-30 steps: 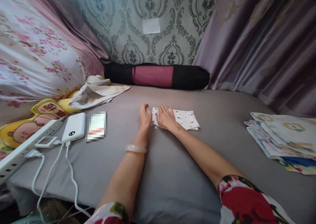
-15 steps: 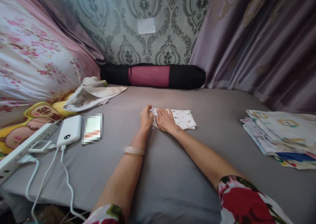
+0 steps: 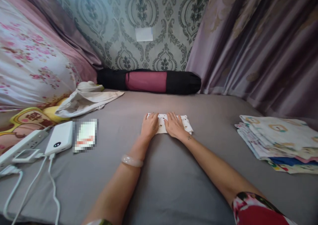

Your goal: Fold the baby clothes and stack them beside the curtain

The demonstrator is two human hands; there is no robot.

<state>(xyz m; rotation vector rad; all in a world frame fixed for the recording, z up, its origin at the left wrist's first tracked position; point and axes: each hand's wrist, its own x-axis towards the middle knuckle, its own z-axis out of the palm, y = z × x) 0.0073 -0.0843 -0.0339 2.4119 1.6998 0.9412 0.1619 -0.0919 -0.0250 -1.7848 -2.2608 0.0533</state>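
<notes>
A small folded white cloth (image 3: 162,127) with a scattered tiny print lies on the grey bed sheet in the middle of the view. Flat on its left end rests my left hand (image 3: 149,125), fingers pointing away from me. My right hand (image 3: 175,125) presses on the right half, its fingers spread out and the thumb apart. Both palms cover much of the cloth, and only its middle, far edge and right corner show. A pale bangle (image 3: 132,160) sits on my left wrist.
Folded cloths (image 3: 275,139) are stacked at the right. On the left are a power bank (image 3: 59,137), a power strip (image 3: 32,142), white cables, a pixelated card (image 3: 85,135) and a crumpled white cloth (image 3: 81,102). A black and maroon roll (image 3: 146,81) lies along the wall.
My right hand has slid rightward across the folded cloth. My left hand has gone from the cloth's left edge to lying flat on top. The view has shifted slightly.
</notes>
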